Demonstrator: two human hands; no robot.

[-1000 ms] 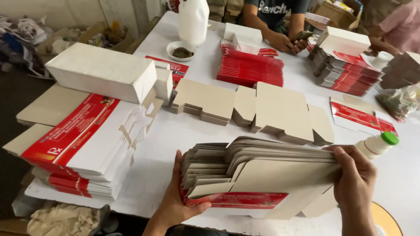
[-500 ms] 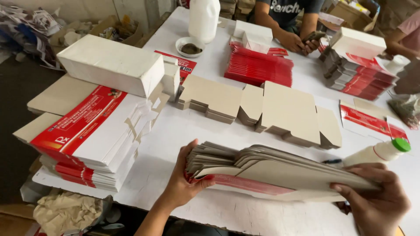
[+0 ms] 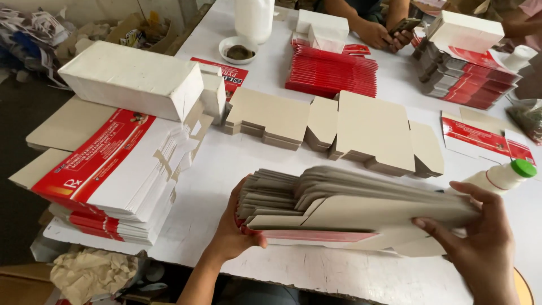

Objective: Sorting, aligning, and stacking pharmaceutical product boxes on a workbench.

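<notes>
Head view: the left hand (image 3: 234, 234) and the right hand (image 3: 480, 248) are clamped on opposite ends of a thick bundle of flat carton blanks (image 3: 350, 212), held just over the near edge of the white table (image 3: 350, 277). The left thumb presses on the bundle's left end with the fingers underneath; the right hand's fingers curl over the right end.

The bundle is grey-brown board on the faces that show, with a red printed strip along its lower near edge. The sheets fan apart at the left end, so their edges are not flush, and tabs stick out at several places.

The grip looks loose enough that the fanned sheets could slide out and spill over the near edge, since nothing binds them. The right hand is also just beside a white bottle with a green cap (image 3: 502, 176) near the right edge; a swing of that end could knock it.

Toward the left edge lies a tall stack of red and white blanks (image 3: 107, 181) with a white box (image 3: 132, 79) behind it. Grey blanks (image 3: 339, 127) lie mid-table, red stacks (image 3: 333, 70) beyond them, and another person's hands (image 3: 387, 35) rest at the far edge.
</notes>
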